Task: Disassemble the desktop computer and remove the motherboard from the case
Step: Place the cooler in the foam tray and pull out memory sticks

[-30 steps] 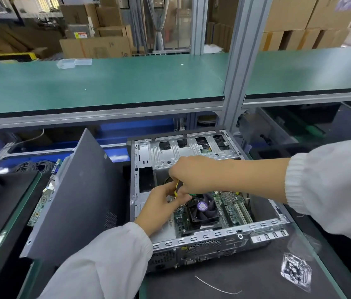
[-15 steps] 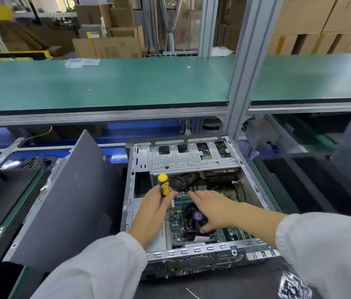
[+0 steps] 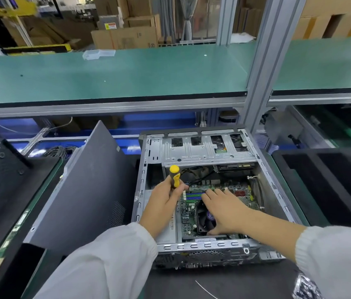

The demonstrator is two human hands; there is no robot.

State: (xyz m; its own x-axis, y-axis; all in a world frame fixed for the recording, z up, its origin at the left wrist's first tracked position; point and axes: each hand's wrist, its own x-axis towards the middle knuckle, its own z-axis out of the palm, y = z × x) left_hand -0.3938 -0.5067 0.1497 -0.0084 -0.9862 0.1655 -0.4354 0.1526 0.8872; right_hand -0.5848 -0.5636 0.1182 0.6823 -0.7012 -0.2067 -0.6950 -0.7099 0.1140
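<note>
Gripping a screwdriver (image 3: pixel 174 176) by its yellow-and-black handle, the left hand (image 3: pixel 162 203) is held over the left part of the case (image 3: pixel 141 190); the handle stands nearly upright, butt up, and the tip is hidden behind the fingers. The right hand (image 3: pixel 227 210) is laid flat, fingers straight and spread, on the fan (image 3: pixel 206 219) and the motherboard (image 3: pixel 238 194); nothing is grasped by it.

The motherboard is seen lying flat on the floor of the case, not yet lifted out. Its long axis is judged to run from the near wall toward the drive cage (image 3: pixel 204 149) at the far end. The case itself lies on its side on the bench (image 3: pixel 245 283), open face up, long axis running away from the person.

As for progress, the side panel (image 3: pixel 84 188) is already off and is propped just left of the case. Cables (image 3: pixel 194 170) are seen at the board's far edge, and the fan is mounted on it. Unplugging, unscrewing and lifting out are judged to remain; whether any screws are out cannot be told.
</note>
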